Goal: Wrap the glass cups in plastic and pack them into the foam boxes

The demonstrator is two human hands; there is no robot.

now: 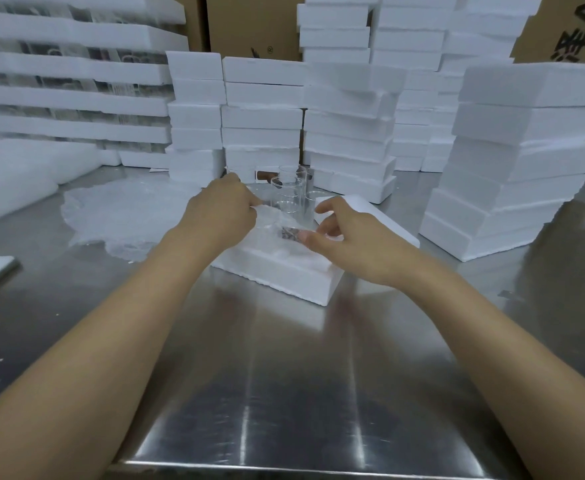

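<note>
Clear cylindrical glass cups [288, 194]: standing upright and unwrapped in a tight cluster at the middle of the brushed steel tabletop [284, 375], just behind the box being filled. There are at least three, but their see-through walls overlap, so the exact count is unclear.
Open white foam box [277, 275]: one, at the middle of the tabletop and askew to the near edge. A blurred, film-covered shape with a small dark patch lies in it, probably one cup.
Thin clear plastic sheet [273, 220]: one, spread over the box between the hands.
Left hand [222, 209]: fingers closed, pinching the sheet's far left edge.
Right hand [350, 240]: fingers curled at the sheet's near right edge. I cannot tell whether it actually grips the sheet.
Flat white foam slab [367, 216]: one, just right of the box, likely its lid.
Loose pile of clear plastic sheets [118, 216]: one, toward the left edge.
Stacks of closed white foam boxes [512, 168]: several stacks along the far edge and toward the right edge, dozens of boxes.
Brown cardboard cartons [253, 26]: at least two, beyond the far edge.
Progress: by my judgement one cup is mid-wrap. The standing cups await wrapping, and this box is neither full nor lidded.
</note>
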